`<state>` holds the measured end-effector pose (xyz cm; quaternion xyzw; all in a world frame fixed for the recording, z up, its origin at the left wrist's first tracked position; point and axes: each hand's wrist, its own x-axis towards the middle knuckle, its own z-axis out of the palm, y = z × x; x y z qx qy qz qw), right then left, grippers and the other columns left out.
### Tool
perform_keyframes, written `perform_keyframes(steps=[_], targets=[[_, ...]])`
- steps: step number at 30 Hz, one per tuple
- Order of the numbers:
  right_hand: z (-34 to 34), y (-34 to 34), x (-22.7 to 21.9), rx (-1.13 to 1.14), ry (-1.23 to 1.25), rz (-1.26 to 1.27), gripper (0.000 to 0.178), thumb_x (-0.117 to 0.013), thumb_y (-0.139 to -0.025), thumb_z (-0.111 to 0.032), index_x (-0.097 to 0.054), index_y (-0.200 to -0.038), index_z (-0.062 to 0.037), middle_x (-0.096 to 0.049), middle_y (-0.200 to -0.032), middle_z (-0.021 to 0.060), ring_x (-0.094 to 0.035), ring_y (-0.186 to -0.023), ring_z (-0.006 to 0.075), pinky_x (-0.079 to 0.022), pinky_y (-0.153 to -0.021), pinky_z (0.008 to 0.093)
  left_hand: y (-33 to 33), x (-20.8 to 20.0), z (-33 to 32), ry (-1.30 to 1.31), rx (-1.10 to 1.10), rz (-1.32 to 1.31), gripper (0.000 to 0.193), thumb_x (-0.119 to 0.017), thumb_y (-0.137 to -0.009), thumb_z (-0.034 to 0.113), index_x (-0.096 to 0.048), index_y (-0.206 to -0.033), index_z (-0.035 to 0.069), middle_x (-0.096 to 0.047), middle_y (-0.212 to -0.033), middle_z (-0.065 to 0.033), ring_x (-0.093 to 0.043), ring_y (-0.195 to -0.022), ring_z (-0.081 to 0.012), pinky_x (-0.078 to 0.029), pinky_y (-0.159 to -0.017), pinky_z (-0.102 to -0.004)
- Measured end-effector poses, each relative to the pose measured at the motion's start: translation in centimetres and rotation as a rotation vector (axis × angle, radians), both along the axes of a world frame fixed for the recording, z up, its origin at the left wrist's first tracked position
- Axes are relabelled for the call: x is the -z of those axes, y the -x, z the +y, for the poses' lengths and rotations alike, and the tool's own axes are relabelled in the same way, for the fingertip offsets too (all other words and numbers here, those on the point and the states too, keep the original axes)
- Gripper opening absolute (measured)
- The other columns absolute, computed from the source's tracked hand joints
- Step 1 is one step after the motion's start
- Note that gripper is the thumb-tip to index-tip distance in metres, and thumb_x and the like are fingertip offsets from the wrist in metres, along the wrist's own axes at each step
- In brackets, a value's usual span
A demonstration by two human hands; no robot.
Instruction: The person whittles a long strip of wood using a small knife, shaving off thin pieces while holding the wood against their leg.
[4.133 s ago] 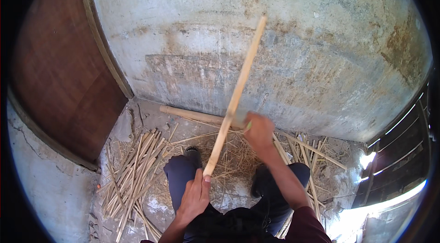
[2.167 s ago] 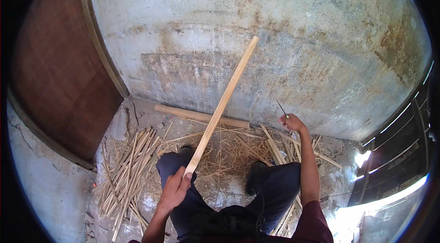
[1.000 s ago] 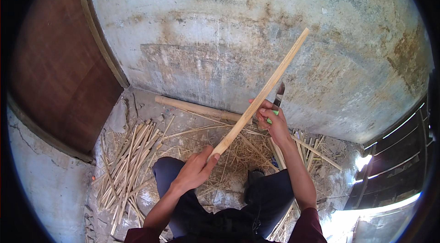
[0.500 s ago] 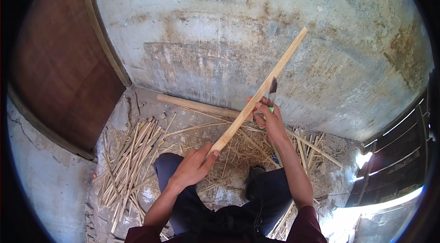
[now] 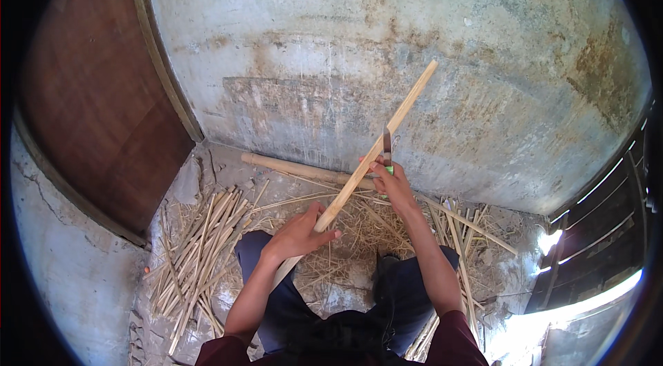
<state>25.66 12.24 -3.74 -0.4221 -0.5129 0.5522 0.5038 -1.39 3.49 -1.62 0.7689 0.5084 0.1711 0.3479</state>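
Note:
A long, flat bamboo strip (image 5: pixel 359 170) slants across in front of me, its far end high against the wall and its near end by my left thigh. My left hand (image 5: pixel 298 235) is closed loosely round its lower part, the thumb sticking out to the right. In my right hand (image 5: pixel 391 185) is a knife (image 5: pixel 387 144) with a green handle, its dark blade pointing up beside the strip. Fingers of the same hand also touch the strip's middle, partly hidden behind it. Where exactly the blade's edge meets the strip, I cannot tell.
A heap of thin bamboo sticks (image 5: pixel 200 248) lies on the floor at left, with more sticks (image 5: pixel 461 235) at right. A thick bamboo pole (image 5: pixel 297 169) rests along the stained wall (image 5: pixel 311 55). Shavings (image 5: pixel 352 242) litter the floor between my legs. A brown door (image 5: pixel 97 76) stands left.
The strip has slid down toward me, its near end now past my left hand. My right hand has shifted left, and the knife blade now stands more upright against the strip.

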Motion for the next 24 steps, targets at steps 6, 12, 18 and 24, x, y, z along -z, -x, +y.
perform_keyframes(steps=[6,12,18,24], targets=[[0.5,-0.1,0.8,0.002,-0.025,-0.111,0.037,-0.058,-0.11,-0.027,-0.073,-0.131,-0.0002,-0.053,-0.073,-0.0068,-0.041,-0.057,0.0044,-0.032,-0.053,0.0277,-1.2,3.4,3.1,-0.041,0.01,0.024,0.059,-0.075,-0.098,0.042,-0.054,-0.129,-0.004,-0.068,-0.088,-0.0228,-0.071,-0.082,-0.036,-0.052,-0.076,-0.0481],[1.7,-1.4,5.5,0.273,-0.521,-0.583,0.022,-0.061,-0.101,-0.008,-0.074,-0.117,-0.001,-0.056,-0.076,0.002,-0.052,-0.063,0.0161,-0.043,-0.061,0.0331,-1.8,6.5,5.2,0.12,0.094,-0.304,0.032,-0.065,-0.103,0.026,-0.05,-0.119,0.002,-0.061,-0.072,-0.0136,-0.062,-0.057,-0.0268,-0.048,-0.055,-0.0434],[-0.8,1.3,6.2,0.143,-0.733,-0.859,0.014,-0.064,-0.088,0.001,-0.068,-0.101,-0.0009,-0.064,-0.092,0.0157,-0.067,-0.081,0.0405,-0.051,-0.07,0.0473,-1.2,5.6,6.1,0.549,0.059,-0.668,0.012,-0.054,-0.1,0.005,-0.05,-0.111,0.006,-0.049,-0.07,0.0023,-0.045,-0.048,-0.005,-0.035,-0.043,-0.024],[-1.6,2.7,5.6,0.13,-0.61,-0.921,0.01,-0.066,-0.084,-0.004,-0.064,-0.093,-0.0012,-0.067,-0.088,0.0178,-0.068,-0.082,0.0426,-0.053,-0.072,0.0511,-1.7,5.8,6.0,0.543,0.098,-0.66,0.003,-0.051,-0.099,0.006,-0.051,-0.101,0.007,-0.047,-0.067,0.0041,-0.043,-0.048,-0.0043,-0.035,-0.041,-0.0241]])
